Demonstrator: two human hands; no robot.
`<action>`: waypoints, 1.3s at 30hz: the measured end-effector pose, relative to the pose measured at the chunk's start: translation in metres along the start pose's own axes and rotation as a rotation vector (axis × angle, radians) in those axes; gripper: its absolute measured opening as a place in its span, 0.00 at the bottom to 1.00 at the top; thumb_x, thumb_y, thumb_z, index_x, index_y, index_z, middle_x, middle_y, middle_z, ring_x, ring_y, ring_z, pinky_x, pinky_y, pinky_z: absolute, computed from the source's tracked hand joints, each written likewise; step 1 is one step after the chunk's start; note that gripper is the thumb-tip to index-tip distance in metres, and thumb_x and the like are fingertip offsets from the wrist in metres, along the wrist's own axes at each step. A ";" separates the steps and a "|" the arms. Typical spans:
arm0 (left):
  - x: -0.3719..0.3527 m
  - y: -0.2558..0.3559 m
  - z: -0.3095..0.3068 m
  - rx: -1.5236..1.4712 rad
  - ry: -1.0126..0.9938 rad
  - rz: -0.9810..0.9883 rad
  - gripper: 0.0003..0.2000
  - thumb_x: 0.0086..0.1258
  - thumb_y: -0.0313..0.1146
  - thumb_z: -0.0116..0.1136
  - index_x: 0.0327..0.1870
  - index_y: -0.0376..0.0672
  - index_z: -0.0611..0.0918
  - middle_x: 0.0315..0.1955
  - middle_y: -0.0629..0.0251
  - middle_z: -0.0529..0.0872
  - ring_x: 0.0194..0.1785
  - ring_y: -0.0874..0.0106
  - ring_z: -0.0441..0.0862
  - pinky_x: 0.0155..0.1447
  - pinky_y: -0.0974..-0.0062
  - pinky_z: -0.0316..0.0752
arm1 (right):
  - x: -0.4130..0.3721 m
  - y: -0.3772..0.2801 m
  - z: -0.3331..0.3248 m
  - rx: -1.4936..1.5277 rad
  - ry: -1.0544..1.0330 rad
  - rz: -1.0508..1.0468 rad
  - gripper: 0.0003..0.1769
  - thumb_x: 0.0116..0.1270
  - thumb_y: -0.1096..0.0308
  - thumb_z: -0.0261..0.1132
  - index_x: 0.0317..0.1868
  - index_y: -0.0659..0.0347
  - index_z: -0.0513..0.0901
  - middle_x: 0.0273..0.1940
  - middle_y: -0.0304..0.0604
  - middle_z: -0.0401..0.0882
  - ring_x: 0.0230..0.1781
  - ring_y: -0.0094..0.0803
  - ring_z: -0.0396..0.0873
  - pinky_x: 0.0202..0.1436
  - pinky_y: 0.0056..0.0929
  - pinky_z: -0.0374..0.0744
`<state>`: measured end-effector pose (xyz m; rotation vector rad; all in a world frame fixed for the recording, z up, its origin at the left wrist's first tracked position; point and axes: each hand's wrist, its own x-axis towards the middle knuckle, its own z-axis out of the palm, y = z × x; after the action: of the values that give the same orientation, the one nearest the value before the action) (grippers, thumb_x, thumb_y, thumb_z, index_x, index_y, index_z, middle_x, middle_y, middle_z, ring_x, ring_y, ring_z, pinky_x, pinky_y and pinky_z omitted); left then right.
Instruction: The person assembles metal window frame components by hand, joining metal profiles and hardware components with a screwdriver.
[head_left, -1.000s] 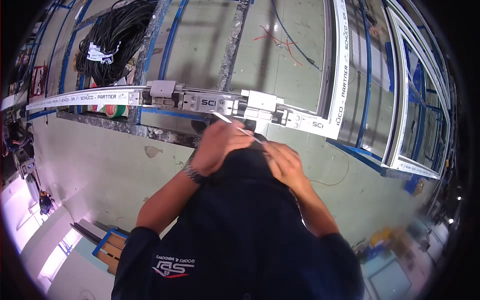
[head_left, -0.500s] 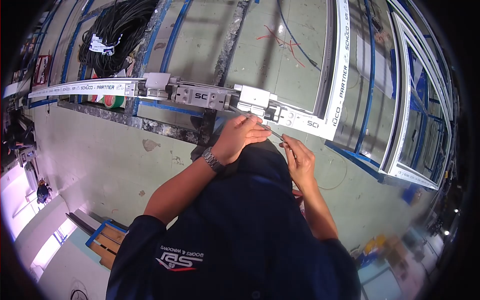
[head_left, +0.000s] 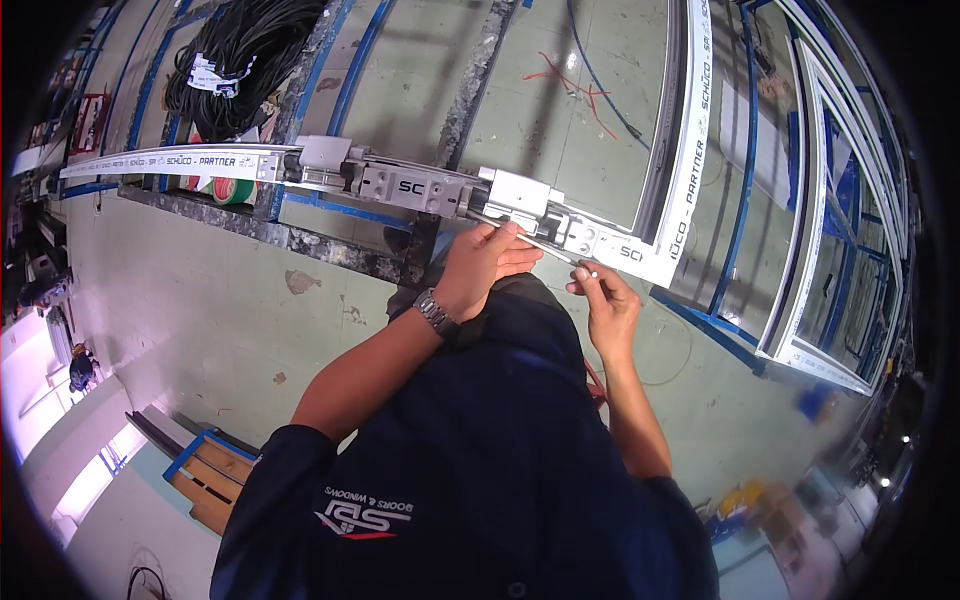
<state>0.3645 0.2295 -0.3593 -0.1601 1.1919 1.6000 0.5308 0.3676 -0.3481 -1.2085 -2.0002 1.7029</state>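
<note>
A thin, straight metal rod (head_left: 550,246) slants along the near side of a white window frame's bottom rail. Its left end reaches a bracket on the rail; the exact contact is too small to make out. My left hand (head_left: 478,268), with a metal watch at the wrist, is closed around the rod near the silver hinge block (head_left: 520,193), thumb on top and fingers beneath. Farther right, my right hand (head_left: 612,305) pinches the rod's other end between thumb and fingertips. A second silver block (head_left: 325,152) sits left along the white-taped rail (head_left: 215,162).
Blue and worn metal rack bars (head_left: 270,232) support the frame. A coil of black gasket (head_left: 235,65) lies at upper left, near a green tape roll (head_left: 236,190). More white frames (head_left: 815,360) stand at right. A wooden pallet (head_left: 207,478) lies at lower left.
My right hand has shifted slightly right and up, its fingers now curled at the rod's end. My left hand stays at nearly the same place on the rod. The view has shifted slightly.
</note>
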 end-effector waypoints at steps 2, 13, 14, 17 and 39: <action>0.000 0.000 0.001 0.008 0.013 0.008 0.16 0.81 0.42 0.53 0.49 0.34 0.78 0.48 0.49 0.84 0.57 0.57 0.85 0.62 0.61 0.79 | 0.003 -0.002 0.000 0.036 -0.014 0.055 0.14 0.72 0.66 0.68 0.46 0.71 0.86 0.30 0.43 0.87 0.32 0.25 0.86 0.40 0.23 0.80; -0.006 0.008 0.011 -0.002 0.073 -0.023 0.16 0.81 0.40 0.53 0.52 0.33 0.78 0.49 0.48 0.84 0.58 0.56 0.84 0.64 0.61 0.79 | 0.005 0.000 -0.001 0.030 -0.056 0.012 0.15 0.72 0.66 0.67 0.47 0.72 0.86 0.33 0.44 0.87 0.32 0.26 0.87 0.39 0.23 0.80; -0.004 0.006 0.008 -0.006 0.052 -0.017 0.16 0.81 0.40 0.53 0.52 0.33 0.78 0.49 0.48 0.84 0.58 0.56 0.84 0.64 0.61 0.78 | 0.004 0.001 0.001 -0.016 -0.051 -0.021 0.15 0.73 0.66 0.66 0.48 0.72 0.86 0.33 0.44 0.87 0.32 0.26 0.86 0.40 0.23 0.81; 0.001 -0.001 -0.002 -0.023 0.012 -0.008 0.16 0.81 0.40 0.53 0.51 0.33 0.77 0.49 0.49 0.83 0.59 0.56 0.84 0.64 0.61 0.78 | 0.004 0.004 0.003 -0.085 -0.039 -0.061 0.15 0.74 0.66 0.65 0.49 0.73 0.86 0.34 0.46 0.87 0.33 0.28 0.86 0.42 0.24 0.82; 0.001 0.005 0.001 -0.009 0.021 -0.069 0.18 0.81 0.41 0.53 0.54 0.31 0.76 0.51 0.46 0.83 0.61 0.55 0.83 0.67 0.59 0.76 | 0.009 0.013 0.000 0.238 -0.113 0.129 0.14 0.74 0.66 0.66 0.47 0.71 0.85 0.35 0.46 0.86 0.33 0.29 0.86 0.40 0.26 0.83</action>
<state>0.3606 0.2313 -0.3557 -0.2224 1.1828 1.5471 0.5307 0.3732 -0.3627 -1.2044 -1.7474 2.0467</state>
